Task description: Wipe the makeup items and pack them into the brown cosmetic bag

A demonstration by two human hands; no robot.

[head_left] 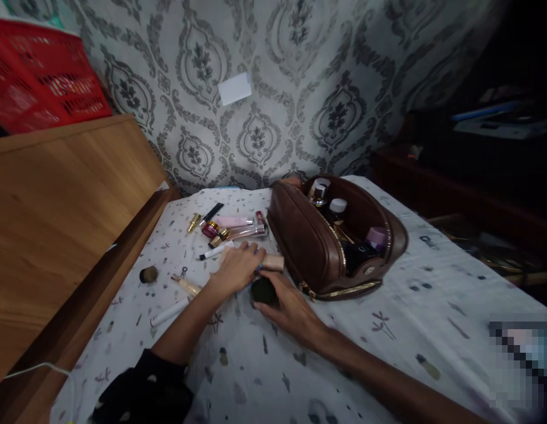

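My left hand [238, 270] lies over the makeup pile with its fingers curled over a beige cosmetic tube [273, 262]; part of the tube is hidden under them. Close beside it, my right hand [295, 309] has thumb and fingers around a dark round jar [262, 292]. Above the left hand lie a white pen-like stick [214, 252], a clear tube [249, 231], a pink tube [233, 221] and a small red jar with a gold lid [210, 229]. An unzipped brown makeup bag [299, 235] stands to the right, with several bottles inside.
A small dark-ended cylinder [148, 274], a white tube [169, 312] and a gold lipstick [194, 223] lie to the left on the patterned cloth [264, 377]. A wooden panel [74, 182] borders the left side, with a red basket [47, 76] above it. Patterned wall behind.
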